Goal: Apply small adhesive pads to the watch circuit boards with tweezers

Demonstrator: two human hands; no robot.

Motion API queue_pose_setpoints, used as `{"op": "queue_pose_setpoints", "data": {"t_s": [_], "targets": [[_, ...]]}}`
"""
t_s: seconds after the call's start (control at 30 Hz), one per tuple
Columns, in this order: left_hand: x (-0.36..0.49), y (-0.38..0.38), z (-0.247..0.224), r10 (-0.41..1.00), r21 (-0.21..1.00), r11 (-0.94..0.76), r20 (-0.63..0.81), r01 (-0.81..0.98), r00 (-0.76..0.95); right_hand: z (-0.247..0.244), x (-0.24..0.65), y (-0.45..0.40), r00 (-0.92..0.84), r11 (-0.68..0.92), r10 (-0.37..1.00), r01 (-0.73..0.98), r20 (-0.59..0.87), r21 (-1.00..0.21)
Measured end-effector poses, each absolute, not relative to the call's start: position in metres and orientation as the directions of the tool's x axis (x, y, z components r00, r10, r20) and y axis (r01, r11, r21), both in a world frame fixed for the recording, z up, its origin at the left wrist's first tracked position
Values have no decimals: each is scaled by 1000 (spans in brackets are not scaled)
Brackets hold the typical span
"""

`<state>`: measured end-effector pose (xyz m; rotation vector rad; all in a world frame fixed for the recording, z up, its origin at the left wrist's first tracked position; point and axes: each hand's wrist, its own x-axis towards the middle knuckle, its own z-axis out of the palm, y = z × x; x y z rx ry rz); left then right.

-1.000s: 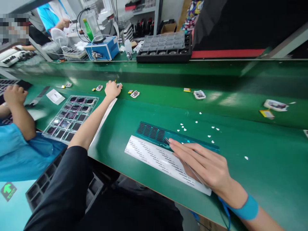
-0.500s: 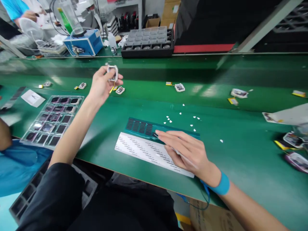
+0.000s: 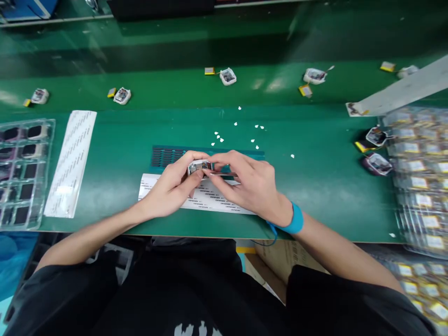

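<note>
Head view: the left hand (image 3: 175,186) holds an open white housing (image 3: 200,166) between thumb and fingers, its grip closed around the edges, with the circuitry inside turned up. The housing sits in front of the person, raised above the near part of the desk (image 3: 315,186), over the teal sheet (image 3: 163,156) with its rows of dark strips and the printed white strip (image 3: 217,203) just below that sheet. The right hand (image 3: 254,179), with a blue wristband (image 3: 297,219) behind it, has its grip closed on slim metal tweezers (image 3: 226,174); their tips reach the housing's right side, and I cannot tell whether they are parted or pinch anything.

Half a second ago the left hand had this housing up at the far side, while the right hand was over the dark strips. Now the two hands meet, so the work seems to have passed from fetching to handling inside the housing.

Beyond the sheet lie small white pieces (image 3: 221,140). Farther off, another open housing (image 3: 228,76) lies beside a yellow-edged battery (image 3: 209,71). Clear trays (image 3: 401,210) of packed parts stand at the right
</note>
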<state>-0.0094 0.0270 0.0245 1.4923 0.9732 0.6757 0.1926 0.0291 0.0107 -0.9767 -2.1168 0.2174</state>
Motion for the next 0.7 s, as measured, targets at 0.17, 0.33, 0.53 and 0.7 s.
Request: {"op": "queue_pose_setpoints", "data": {"t_s": [0.17, 0.33, 0.53, 0.7], "targets": [[-9, 22, 27, 887, 960, -51, -83, 276, 453, 9, 190, 29, -379, 684, 717, 542, 584, -488], [-12, 23, 26, 901, 945, -102, -45, 312, 432, 10, 188, 31, -385, 677, 735, 461, 558, -574], [-14, 26, 25, 918, 934, -181, 47, 309, 394, 13, 188, 36, -298, 580, 812, 327, 501, -746], [-11, 25, 24, 915, 889, -264, 107, 375, 389, 14, 187, 34, -305, 648, 762, 364, 572, -669]]}}
